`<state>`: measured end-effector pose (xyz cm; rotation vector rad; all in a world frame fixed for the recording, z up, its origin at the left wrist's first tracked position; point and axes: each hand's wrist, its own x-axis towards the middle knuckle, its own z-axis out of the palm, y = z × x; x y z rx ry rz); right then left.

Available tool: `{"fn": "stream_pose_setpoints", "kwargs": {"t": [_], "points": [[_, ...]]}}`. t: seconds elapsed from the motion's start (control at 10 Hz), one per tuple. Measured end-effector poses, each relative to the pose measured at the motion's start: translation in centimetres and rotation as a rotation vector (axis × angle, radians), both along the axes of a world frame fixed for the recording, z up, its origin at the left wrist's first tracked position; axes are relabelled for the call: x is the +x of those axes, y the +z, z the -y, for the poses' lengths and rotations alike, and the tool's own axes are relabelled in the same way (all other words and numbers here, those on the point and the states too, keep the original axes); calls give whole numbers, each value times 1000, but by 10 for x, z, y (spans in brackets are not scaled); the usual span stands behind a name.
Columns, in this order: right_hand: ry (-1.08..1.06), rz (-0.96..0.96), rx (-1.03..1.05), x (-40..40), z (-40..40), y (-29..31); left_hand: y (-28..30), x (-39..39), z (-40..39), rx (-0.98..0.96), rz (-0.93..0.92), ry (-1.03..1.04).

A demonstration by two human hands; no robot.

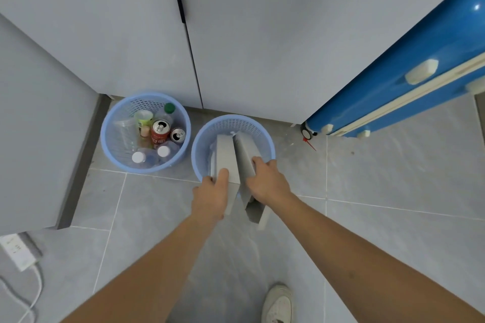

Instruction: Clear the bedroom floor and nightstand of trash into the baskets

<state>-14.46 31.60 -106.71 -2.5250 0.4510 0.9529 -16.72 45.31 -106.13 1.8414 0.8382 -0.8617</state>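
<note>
A grey tiled floor (393, 257) is meeting pale wardrobe doors (262, 34), with a blue suitcase (406, 65) lying to the right. Two blue mesh baskets are sitting side by side; the left basket (110, 144) is holding cans and bottles. Over the right basket (262, 134), two flat grey boxes (225, 155) are tilting in. The left hand (210, 194) is gripping one box's near end, the right hand (267, 181) the other's. They look stiff, light and smooth-sided, best held by the edges.
</note>
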Motion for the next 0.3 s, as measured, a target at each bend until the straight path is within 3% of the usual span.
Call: {"fn": "stream_pose_setpoints", "kwargs": {"t": [0.3], "points": [[-86, 72, 54, 7, -10, 5, -11, 5, -19, 125, 138, -195]]}}
